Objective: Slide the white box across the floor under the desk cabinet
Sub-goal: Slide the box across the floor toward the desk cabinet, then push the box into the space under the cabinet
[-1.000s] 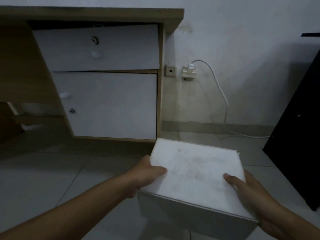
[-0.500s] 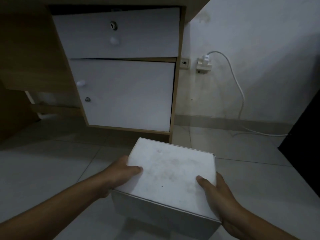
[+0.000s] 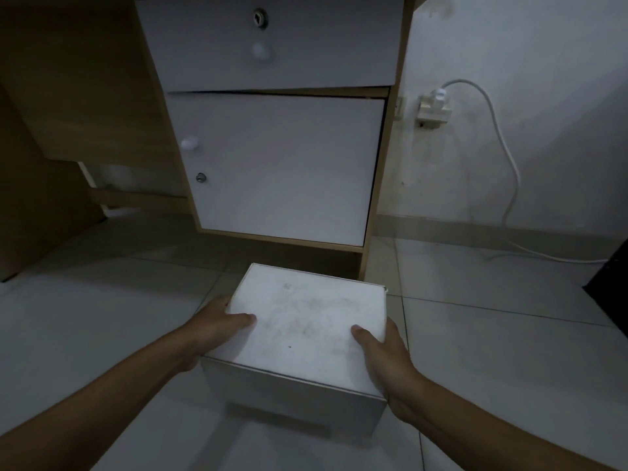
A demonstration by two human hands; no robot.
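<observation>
Both hands, left hand (image 3: 217, 322) and right hand (image 3: 385, 355), clasp the white box (image 3: 306, 329) on the floor (image 3: 85, 317), mid-slide; next, push it straight toward the gap beneath the desk cabinet (image 3: 282, 164).

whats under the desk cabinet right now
A dark gap above the tiled floor; nothing shows in it. The white box hides its middle stretch, and the shadow hides anything deeper under the desk cabinet.

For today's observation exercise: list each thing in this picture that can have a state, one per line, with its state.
Box: closed, on the floor, held at both sides.
Left hand: gripping the box.
Right hand: gripping the box.
Drawer: shut.
Cabinet door: shut.
Plug: in the socket.
</observation>
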